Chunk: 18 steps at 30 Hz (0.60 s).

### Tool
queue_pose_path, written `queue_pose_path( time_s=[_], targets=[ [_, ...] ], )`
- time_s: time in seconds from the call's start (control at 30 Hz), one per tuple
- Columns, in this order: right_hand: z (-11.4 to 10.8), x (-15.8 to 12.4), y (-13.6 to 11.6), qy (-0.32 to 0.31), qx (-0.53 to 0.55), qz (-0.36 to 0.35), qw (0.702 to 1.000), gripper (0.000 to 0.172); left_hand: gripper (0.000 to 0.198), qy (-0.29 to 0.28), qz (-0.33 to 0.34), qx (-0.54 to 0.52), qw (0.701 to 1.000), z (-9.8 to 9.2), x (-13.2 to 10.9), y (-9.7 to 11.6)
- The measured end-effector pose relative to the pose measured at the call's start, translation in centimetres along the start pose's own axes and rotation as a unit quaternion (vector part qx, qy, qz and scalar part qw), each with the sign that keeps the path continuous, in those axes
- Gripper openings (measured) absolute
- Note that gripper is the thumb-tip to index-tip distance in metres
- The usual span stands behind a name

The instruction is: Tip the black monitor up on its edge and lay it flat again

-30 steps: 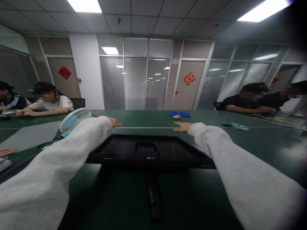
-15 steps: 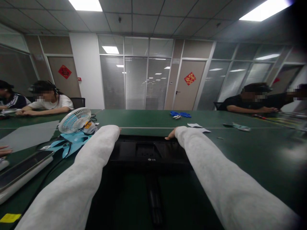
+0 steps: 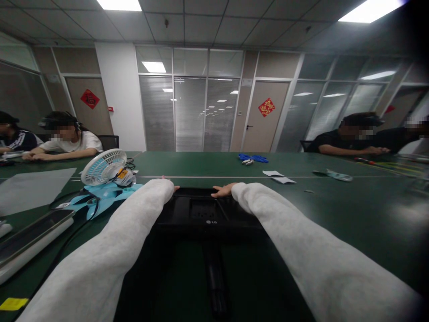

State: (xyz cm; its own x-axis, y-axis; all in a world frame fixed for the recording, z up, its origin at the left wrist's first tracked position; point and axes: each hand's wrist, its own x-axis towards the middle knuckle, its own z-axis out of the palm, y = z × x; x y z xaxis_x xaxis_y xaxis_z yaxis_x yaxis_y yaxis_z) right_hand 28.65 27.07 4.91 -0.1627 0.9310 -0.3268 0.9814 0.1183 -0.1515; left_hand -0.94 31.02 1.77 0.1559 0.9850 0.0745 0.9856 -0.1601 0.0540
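A black LG monitor (image 3: 204, 214) lies face down on the green table (image 3: 335, 210), with its stand neck (image 3: 214, 277) pointing toward me. Both my arms, in white sleeves, reach over it to its far edge. My left hand (image 3: 174, 188) is almost hidden by the sleeve; only fingertips show, resting on the far edge. My right hand (image 3: 223, 191) is at the same edge a little to the right, its fingers curled over the rim and its thumb pointing left.
A small white fan (image 3: 103, 166) with blue parts and cables lies left of the monitor. A flat white-and-black device (image 3: 30, 241) and a yellow note (image 3: 11, 304) are at near left. Paper scraps (image 3: 279, 177) and blue gloves (image 3: 253, 158) lie farther off. People sit at both sides.
Both hands have drawn in from the monitor's far corners toward the middle of its far edge. The view has shifted, and the fan now shows fully.
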Motion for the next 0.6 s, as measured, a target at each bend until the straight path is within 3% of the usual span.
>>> queue_pose_path(
  time_s=[0.1, 0.3, 0.47, 0.6],
  targets=[
    [0.3, -0.1, 0.0, -0.012, 0.004, -0.005, 1.0, 0.044, 0.05, -0.018, -0.018, 0.014, 1.0, 0.7, 0.3, 2.1],
    [1.3, 0.5, -1.1, 0.039, -0.021, -0.023, 0.999, 0.059, 0.043, -0.088, 0.033, 0.016, 0.995, 2.0, 0.2, 4.0],
    [2.2, 1.2, -3.1, 0.029, -0.037, -0.093, 0.995, 0.065, 0.044, -0.076, 0.054, 0.025, 0.995, 2.0, -0.1, 3.9],
    [2.2, 1.5, -3.5, 0.022, -0.046, -0.104, 0.993, 0.062, 0.045, -0.043, 0.116, 0.022, 0.992, 1.7, -0.1, 4.2]
  ],
)
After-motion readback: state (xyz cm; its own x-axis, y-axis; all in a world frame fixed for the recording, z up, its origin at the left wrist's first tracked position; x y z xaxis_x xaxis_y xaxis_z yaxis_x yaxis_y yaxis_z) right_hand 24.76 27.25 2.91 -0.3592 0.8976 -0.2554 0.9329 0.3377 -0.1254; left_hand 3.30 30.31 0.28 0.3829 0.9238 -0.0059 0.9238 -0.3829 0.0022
